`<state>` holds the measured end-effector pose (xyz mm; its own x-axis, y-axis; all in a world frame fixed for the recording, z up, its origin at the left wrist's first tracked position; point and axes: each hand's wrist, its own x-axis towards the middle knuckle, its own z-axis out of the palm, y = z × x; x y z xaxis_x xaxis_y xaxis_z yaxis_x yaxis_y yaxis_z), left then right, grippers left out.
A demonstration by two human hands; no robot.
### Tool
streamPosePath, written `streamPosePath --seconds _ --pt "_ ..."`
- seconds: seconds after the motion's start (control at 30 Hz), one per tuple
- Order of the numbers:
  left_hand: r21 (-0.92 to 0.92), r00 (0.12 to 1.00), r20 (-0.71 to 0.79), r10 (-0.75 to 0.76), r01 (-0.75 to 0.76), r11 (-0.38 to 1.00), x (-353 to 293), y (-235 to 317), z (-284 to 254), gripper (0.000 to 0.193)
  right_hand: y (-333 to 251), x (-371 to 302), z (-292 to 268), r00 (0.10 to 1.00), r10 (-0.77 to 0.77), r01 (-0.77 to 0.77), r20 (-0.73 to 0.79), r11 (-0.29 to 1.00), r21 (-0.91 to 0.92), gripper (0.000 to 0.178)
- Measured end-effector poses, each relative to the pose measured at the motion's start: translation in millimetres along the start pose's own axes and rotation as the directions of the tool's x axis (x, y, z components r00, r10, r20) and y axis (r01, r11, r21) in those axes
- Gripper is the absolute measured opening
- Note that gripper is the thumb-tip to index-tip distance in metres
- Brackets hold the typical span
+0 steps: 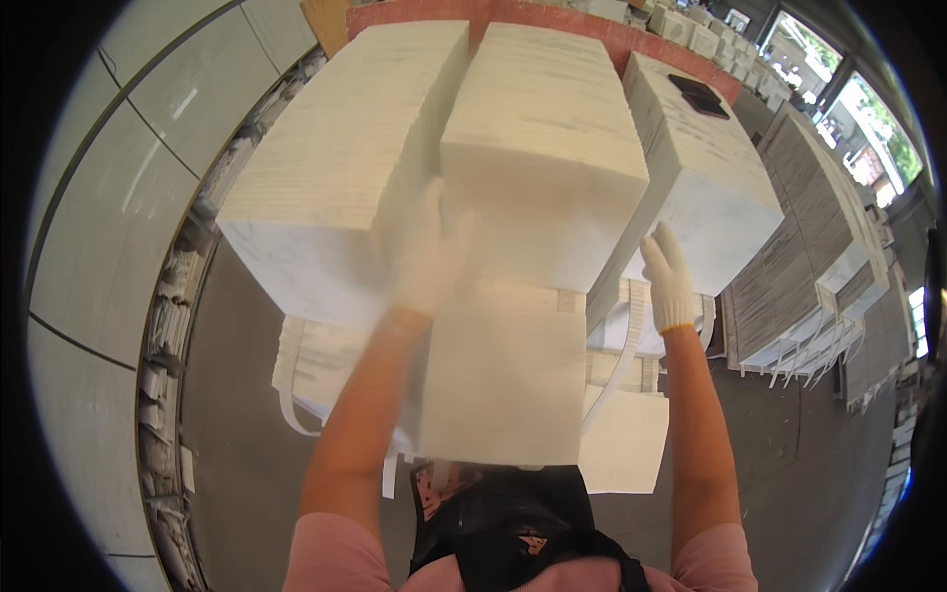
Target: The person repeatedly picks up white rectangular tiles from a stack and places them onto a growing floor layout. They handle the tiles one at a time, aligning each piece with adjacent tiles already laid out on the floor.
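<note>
Three stacks of thin white marble-like tiles stand side by side before me: a left stack (365, 128), a middle stack (543, 109) and a right stack (710, 168). A pale square panel (505, 375) is below the middle stack, close to my body. My left hand (434, 247), in a white glove, is smeared by motion at the gap between the left and middle stacks; its fingers cannot be made out. Also gloved, my right hand (668, 276) has its fingers stretched upward in front of the right stack; nothing shows in it. Contact with the stack is unclear.
A dark phone (700, 96) lies on the right stack. White straps (628, 345) hang below the stacks. A red beam (552, 14) runs behind them. More strapped stacks (809, 237) stand at the right; large pale panels (109, 207) and piled offcuts (170, 326) line the left.
</note>
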<state>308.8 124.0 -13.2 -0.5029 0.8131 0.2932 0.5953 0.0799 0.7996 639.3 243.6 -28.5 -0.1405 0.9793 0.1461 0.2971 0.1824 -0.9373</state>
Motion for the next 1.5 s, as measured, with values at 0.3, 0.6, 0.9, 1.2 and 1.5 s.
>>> streamPosePath --seconds 0.3,0.6,0.9,1.2,1.5 --pt "-0.307 0.975 -0.034 -0.221 0.200 0.930 118 6 37 0.082 -51 94 46 0.982 0.110 -0.126 -0.152 0.987 -0.102 0.070" --pt "-0.458 0.980 -0.109 -0.168 0.101 0.883 95 2 38 0.076 -50 67 47 0.988 -0.065 0.047 -0.137 0.990 -0.131 0.065" --pt "-0.440 0.955 -0.296 -0.004 -0.132 0.888 -17 -21 23 0.044 -48 20 -6 0.994 0.107 -0.106 0.011 0.967 0.233 0.072" --pt "-0.593 0.950 -0.301 0.081 -0.253 0.764 -42 -33 20 0.039 -43 111 37 0.935 0.355 -0.355 -0.015 0.934 0.044 0.081" --pt "-0.307 0.937 -0.239 0.256 -0.323 0.895 -69 -50 15 0.064 -54 92 29 0.959 0.283 -0.282 -0.004 0.957 -0.059 0.074"
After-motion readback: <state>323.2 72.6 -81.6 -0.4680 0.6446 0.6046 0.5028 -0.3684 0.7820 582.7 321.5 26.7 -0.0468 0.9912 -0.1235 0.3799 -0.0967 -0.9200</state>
